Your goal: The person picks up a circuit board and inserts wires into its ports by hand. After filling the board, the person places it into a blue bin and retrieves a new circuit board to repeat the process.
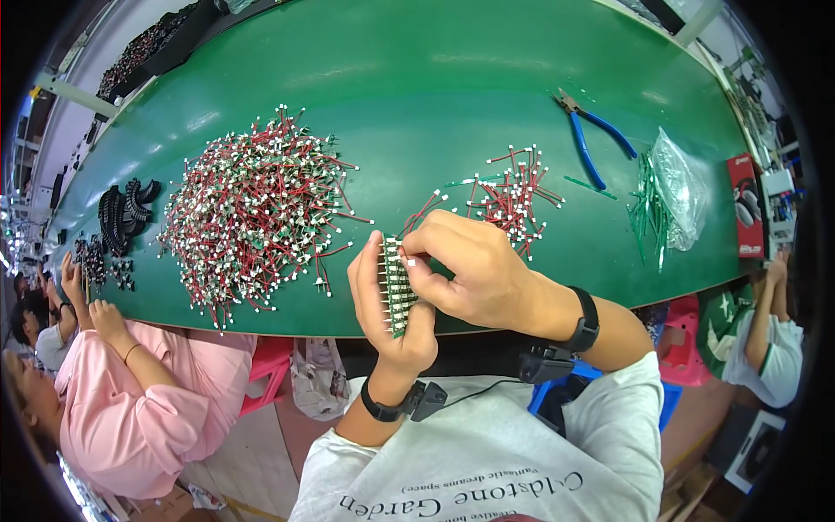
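Note:
My left hand (391, 339) grips a narrow green circuit board strip (399, 287) upright over the table's near edge. Rows of small white parts and pins run along the strip. My right hand (465, 265) is closed at the strip's upper end, thumb and forefinger pinched there. Red wires with a white connector (426, 209) stick out above those fingers; their lower ends are hidden by the hand. To the left lies a large heap of small boards with red wires (261, 209). A smaller pile of red-wired pieces (513, 200) lies just beyond my right hand.
Blue-handled cutting pliers (594, 130) lie at the far right. Beside them are thin green strips (648, 204), a clear plastic bag (683, 191) and a red box (745, 206). Black coiled parts (126, 213) lie at the left. A person in pink (148, 391) sits to my left.

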`<state>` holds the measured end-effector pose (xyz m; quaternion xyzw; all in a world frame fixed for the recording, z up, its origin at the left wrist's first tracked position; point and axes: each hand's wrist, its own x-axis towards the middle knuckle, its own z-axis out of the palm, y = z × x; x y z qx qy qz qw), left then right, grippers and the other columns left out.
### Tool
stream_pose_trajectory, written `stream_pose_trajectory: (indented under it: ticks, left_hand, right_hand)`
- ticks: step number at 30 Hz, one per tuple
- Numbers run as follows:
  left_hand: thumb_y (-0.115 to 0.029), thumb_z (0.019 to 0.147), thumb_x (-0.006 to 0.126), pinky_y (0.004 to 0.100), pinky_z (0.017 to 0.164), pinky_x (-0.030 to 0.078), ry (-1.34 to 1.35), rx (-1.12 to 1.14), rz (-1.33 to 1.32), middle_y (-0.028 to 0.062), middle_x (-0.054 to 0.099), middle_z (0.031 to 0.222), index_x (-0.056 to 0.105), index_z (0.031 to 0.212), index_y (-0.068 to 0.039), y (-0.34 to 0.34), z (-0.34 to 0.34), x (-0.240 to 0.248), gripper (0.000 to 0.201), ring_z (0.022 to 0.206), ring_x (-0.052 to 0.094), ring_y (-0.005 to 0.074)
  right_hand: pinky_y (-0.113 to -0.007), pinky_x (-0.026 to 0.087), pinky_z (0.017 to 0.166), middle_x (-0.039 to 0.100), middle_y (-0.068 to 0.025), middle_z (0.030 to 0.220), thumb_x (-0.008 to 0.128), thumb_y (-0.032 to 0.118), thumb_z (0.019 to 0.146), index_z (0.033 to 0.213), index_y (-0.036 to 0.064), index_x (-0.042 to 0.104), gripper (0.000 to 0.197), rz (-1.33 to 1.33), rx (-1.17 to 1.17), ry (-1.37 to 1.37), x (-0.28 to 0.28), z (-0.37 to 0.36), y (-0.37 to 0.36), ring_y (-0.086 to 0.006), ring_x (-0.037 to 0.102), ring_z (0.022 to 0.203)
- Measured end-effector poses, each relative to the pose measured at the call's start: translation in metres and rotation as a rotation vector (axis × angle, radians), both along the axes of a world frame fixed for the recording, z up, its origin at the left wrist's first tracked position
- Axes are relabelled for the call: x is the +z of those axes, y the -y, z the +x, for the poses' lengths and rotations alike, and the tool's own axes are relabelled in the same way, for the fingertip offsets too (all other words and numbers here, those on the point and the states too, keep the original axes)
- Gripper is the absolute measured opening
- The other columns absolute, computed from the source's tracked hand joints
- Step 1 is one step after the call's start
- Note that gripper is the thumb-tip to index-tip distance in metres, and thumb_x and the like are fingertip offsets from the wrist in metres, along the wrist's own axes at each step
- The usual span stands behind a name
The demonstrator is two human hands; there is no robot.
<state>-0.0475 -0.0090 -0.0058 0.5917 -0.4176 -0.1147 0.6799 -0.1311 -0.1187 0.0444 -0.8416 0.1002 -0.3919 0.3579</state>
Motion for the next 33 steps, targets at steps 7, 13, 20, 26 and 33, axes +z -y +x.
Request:
stream_pose_trajectory:
  ticks: [7, 13, 20, 26, 33]
  left_hand:
    - [0.005, 0.070, 0.049, 0.0358, 0.090, 0.046, 0.139, 0.026, 0.050, 0.0223, 0.050, 0.118, 0.041, 0.137, 0.014, -0.001, 0.002, 0.008, 0.068, 0.100, 0.056, 0.0287]
    - [0.004, 0.071, 0.049, 0.0369, 0.092, 0.045, 0.208, 0.035, 0.051, 0.0257, 0.051, 0.119, 0.039, 0.139, 0.015, -0.001, 0.001, 0.007, 0.069, 0.104, 0.056, 0.0305]
    - [0.004, 0.070, 0.050, 0.0390, 0.093, 0.045, 0.281, 0.039, 0.098, 0.0279, 0.049, 0.121, 0.038, 0.139, 0.016, -0.001, 0.000, 0.010, 0.071, 0.106, 0.054, 0.0341]
    - [0.006, 0.074, 0.050, 0.0400, 0.095, 0.043, 0.355, 0.042, 0.077, 0.0281, 0.048, 0.123, 0.036, 0.139, 0.016, 0.000, 0.000, 0.010, 0.068, 0.107, 0.053, 0.0360]
    - [0.006, 0.071, 0.049, 0.0402, 0.094, 0.043, 0.378, 0.034, 0.103, 0.0273, 0.049, 0.121, 0.037, 0.140, 0.015, 0.000, 0.000, 0.011, 0.070, 0.107, 0.053, 0.0349]
  right_hand:
    - [-0.034, 0.049, 0.053, 0.058, -0.0102, 0.074, 0.068, -0.005, 0.070, 0.087, -0.0022, 0.060, 0.019, -0.202, -0.038, 0.026, -0.005, 0.001, 0.000, -0.0252, 0.060, 0.063]
    - [-0.035, 0.049, 0.052, 0.057, -0.0110, 0.074, 0.069, -0.005, 0.070, 0.086, -0.0039, 0.060, 0.019, -0.292, -0.053, 0.010, -0.002, -0.002, -0.002, -0.0258, 0.059, 0.061]
    - [-0.033, 0.047, 0.048, 0.054, -0.0091, 0.070, 0.069, -0.004, 0.071, 0.083, -0.0034, 0.059, 0.015, -0.443, -0.102, -0.104, 0.005, -0.007, -0.002, -0.0235, 0.056, 0.057]
    - [-0.033, 0.047, 0.048, 0.054, -0.0091, 0.068, 0.069, -0.004, 0.071, 0.081, -0.0021, 0.059, 0.014, -0.417, -0.101, -0.097, 0.002, -0.004, -0.005, -0.0236, 0.056, 0.057]
    - [-0.033, 0.048, 0.049, 0.056, -0.0091, 0.068, 0.070, -0.002, 0.071, 0.080, -0.0007, 0.059, 0.014, -0.345, -0.098, -0.093, 0.002, -0.008, 0.000, -0.0248, 0.059, 0.060]
